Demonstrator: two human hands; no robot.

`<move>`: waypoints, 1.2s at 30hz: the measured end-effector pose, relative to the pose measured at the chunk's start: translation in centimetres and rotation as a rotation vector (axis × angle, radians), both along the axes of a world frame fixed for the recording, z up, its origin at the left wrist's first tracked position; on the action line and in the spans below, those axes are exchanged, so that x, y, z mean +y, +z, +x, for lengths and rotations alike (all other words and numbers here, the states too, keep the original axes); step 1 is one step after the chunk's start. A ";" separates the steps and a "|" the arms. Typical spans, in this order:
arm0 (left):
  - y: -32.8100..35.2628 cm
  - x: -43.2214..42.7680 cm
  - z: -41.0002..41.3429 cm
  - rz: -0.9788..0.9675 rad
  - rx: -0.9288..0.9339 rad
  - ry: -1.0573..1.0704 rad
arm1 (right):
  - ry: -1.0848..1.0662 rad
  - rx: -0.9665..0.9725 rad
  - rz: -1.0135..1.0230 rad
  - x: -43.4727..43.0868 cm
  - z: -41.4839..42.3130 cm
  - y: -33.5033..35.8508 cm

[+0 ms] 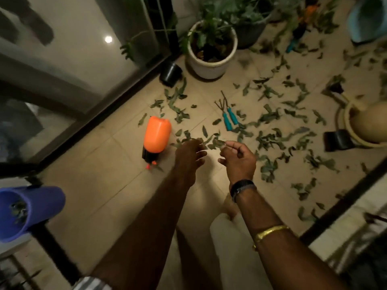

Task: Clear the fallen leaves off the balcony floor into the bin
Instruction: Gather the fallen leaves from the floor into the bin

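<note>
Reaching forward, the left hand [189, 152] hangs with fingers loosely spread, the right hand [238, 158] loosely curled, both empty. Fallen leaves [270, 139] lie just beyond them, spreading rightward; the blue bin [35, 208] sits behind-left, nearer the left arm. No legible writing.
</note>
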State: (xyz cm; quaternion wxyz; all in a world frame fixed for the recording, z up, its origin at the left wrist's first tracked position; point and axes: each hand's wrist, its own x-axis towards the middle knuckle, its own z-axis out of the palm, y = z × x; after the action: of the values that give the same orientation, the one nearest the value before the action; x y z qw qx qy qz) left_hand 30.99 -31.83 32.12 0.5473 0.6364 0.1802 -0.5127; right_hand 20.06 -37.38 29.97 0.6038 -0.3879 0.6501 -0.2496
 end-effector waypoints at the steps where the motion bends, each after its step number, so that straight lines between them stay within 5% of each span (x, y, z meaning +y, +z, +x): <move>1: -0.4 -1.8 -0.9 0.010 0.002 -0.017 | -0.012 0.011 0.001 -1.6 -1.1 -0.3; 18: -10.4 -17.8 -4.4 0.116 0.039 -0.387 | -0.179 0.171 0.050 -15.1 -5.2 -9.6; 26: -24.2 -23.2 -7.0 0.173 -0.055 -0.320 | 0.096 0.264 0.058 -21.3 -7.1 -23.0; 36: -39.7 -23.4 -6.0 0.253 -0.041 -0.203 | 0.715 0.781 -0.232 -24.6 -2.8 -43.1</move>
State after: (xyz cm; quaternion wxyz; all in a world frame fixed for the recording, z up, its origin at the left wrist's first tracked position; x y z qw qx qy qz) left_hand 25.04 -55.19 -7.60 0.4118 0.7256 0.1672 -0.5254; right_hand 17.30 -61.94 -13.12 0.3177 -0.7128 0.6220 0.0640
